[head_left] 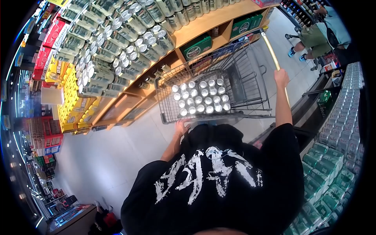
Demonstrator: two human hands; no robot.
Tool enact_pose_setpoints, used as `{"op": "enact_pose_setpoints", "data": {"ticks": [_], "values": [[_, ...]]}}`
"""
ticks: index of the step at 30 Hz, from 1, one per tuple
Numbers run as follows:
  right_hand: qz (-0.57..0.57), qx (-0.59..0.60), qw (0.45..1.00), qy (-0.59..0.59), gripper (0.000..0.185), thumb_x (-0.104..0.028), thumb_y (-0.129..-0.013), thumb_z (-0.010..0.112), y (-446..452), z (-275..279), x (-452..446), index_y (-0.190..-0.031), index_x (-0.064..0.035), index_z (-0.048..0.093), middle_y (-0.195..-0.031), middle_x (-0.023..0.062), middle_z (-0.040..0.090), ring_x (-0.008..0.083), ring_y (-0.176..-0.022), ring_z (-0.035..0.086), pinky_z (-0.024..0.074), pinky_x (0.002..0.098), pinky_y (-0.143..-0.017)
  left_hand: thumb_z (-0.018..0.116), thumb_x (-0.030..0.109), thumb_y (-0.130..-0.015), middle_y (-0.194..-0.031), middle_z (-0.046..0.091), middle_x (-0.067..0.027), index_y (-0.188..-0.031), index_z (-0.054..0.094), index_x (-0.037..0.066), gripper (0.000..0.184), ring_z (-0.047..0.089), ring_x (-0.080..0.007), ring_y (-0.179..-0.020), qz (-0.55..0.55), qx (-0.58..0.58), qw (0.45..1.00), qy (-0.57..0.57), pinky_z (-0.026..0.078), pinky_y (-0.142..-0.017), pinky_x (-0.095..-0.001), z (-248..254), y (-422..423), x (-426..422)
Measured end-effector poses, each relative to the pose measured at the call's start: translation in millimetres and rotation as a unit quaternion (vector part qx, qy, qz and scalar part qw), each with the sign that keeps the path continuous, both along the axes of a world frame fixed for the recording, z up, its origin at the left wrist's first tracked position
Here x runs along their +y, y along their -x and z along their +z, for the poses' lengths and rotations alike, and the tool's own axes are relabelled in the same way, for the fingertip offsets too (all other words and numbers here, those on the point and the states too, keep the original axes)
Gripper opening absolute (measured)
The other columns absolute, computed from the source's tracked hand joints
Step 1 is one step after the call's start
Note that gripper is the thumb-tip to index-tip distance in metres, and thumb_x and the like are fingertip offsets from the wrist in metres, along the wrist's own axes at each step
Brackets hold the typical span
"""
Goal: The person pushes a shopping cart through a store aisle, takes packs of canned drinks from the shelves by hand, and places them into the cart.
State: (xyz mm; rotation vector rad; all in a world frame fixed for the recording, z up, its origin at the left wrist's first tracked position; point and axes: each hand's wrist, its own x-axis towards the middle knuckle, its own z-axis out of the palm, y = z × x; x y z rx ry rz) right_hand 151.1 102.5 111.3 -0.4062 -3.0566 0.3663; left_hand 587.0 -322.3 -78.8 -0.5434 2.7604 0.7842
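Note:
A dark wire shopping cart [250, 94] stands right in front of me. Inside its basket lies a block of silver-topped cans [201, 96] in rows. My right hand [281, 78] is wrapped round the cart's yellowish handle bar [270, 49] at the right. At the cart's near left corner, my left hand [181, 127] touches or rests by the lower rim; its fingers are partly spread, and nothing is seen held in it.
A wooden shelf [180, 37] stacked with can packs runs along the far side and left. Yellow cartons [74, 100] stand at its left end. Green can packs [321, 172] are stacked at the right. A person [319, 35] stands at the upper right.

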Motion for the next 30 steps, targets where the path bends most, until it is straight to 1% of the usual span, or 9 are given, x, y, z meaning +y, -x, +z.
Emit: {"op": "enact_pose_setpoints", "data": {"ticks": [8,11,12,15,19,21,23,25,30], "values": [[0.002,0.000,1.000,-0.026,0.029,-0.030,-0.079,0.058,27,8,-2,-0.095,-0.0068,0.067,-0.095,0.0179,0.067,0.0364,-0.091,0.064,0.0511,0.0447,-0.078,0.068,0.028,-0.077,-0.138,0.044,-0.0045,-0.129,0.049,0.033,0.056,0.034,-0.0293,-0.131,0.022,-0.028,0.999,0.016,0.033,-0.101,-0.0528,19,-26,-34],[0.018,0.015,0.999,-0.034,0.029,-0.030,-0.079,0.059,47,3,-4,-0.095,-0.0069,0.067,-0.093,0.0178,0.067,0.0360,-0.090,0.064,0.0512,0.0446,-0.078,0.067,0.037,-0.079,-0.148,0.029,-0.0108,-0.138,0.037,0.039,0.066,0.022,-0.0323,-0.138,0.019,-0.117,0.991,0.058,0.026,-0.103,-0.0612,19,-21,-26],[0.024,0.010,0.999,-0.035,0.029,-0.030,-0.079,0.059,53,2,-7,-0.095,-0.0069,0.068,-0.093,0.0179,0.068,0.0359,-0.089,0.065,0.0512,0.0445,-0.077,0.065,0.044,-0.081,-0.153,0.015,-0.0155,-0.142,0.025,0.045,0.073,0.011,-0.0387,-0.140,0.010,-0.163,0.986,0.020,0.020,-0.103,-0.0676,19,-17,-25],[0.038,0.007,0.998,-0.041,0.029,-0.029,-0.079,0.059,80,7,-12,-0.095,-0.0070,0.068,-0.091,0.0180,0.068,0.0357,-0.088,0.065,0.0513,0.0441,-0.077,0.063,0.045,-0.082,-0.153,0.012,-0.0163,-0.141,0.025,0.048,0.070,0.008,-0.0438,-0.140,0.002,-0.163,0.986,-0.034,0.021,-0.102,-0.0680,12,0,-17],[0.058,0.020,0.998,-0.016,0.029,-0.030,-0.079,0.059,111,6,-21,-0.095,-0.0068,0.068,-0.092,0.0179,0.068,0.0356,-0.088,0.065,0.0513,0.0432,-0.077,0.066,0.033,-0.081,-0.153,0.016,-0.0161,-0.133,0.042,0.047,0.059,0.017,-0.0436,-0.137,0.017,-0.144,0.987,-0.069,0.025,-0.102,-0.0649,5,35,-12],[0.067,0.013,0.998,-0.004,0.030,-0.030,-0.079,0.059,124,6,-21,-0.096,-0.0065,0.068,-0.093,0.0181,0.067,0.0356,-0.089,0.065,0.0512,0.0430,-0.077,0.065,0.028,-0.080,-0.149,0.028,-0.0130,-0.120,0.057,0.046,0.044,0.026,-0.0362,-0.136,0.066,-0.146,0.986,-0.037,0.027,-0.103,-0.0629,-2,53,-6],[0.081,-0.001,0.997,-0.001,0.031,-0.030,-0.079,0.059,142,14,-27,-0.097,-0.0063,0.068,-0.095,0.0185,0.067,0.0354,-0.091,0.064,0.0510,0.0430,-0.078,0.065,0.030,-0.080,-0.146,0.035,-0.0121,-0.115,0.061,0.045,0.038,0.028,-0.0353,-0.135,0.063,-0.183,0.981,-0.018,0.025,-0.102,-0.0655,9,81,3],[0.088,0.001,0.996,0.000,0.030,-0.029,-0.079,0.059,161,10,-28,-0.098,-0.0066,0.068,-0.096,0.0181,0.067,0.0353,-0.092,0.064,0.0505,0.0430,-0.080,0.065,0.040,-0.079,-0.135,0.051,-0.0012,-0.113,0.063,0.038,0.034,0.040,-0.0293,-0.129,0.099,-0.205,0.971,-0.067,0.017,-0.102,-0.0699,18,104,15],[0.106,0.003,0.994,0.038,0.031,-0.028,-0.081,0.058,196,17,-37,-0.102,-0.0082,0.067,-0.099,0.0166,0.067,0.0351,-0.094,0.063,0.0493,0.0427,-0.083,0.061,0.044,-0.083,-0.125,0.059,0.0003,-0.114,0.064,0.031,0.033,0.049,-0.0250,-0.123,0.118,-0.142,0.979,-0.092,0.010,-0.107,-0.0651,37,133,52]]}}
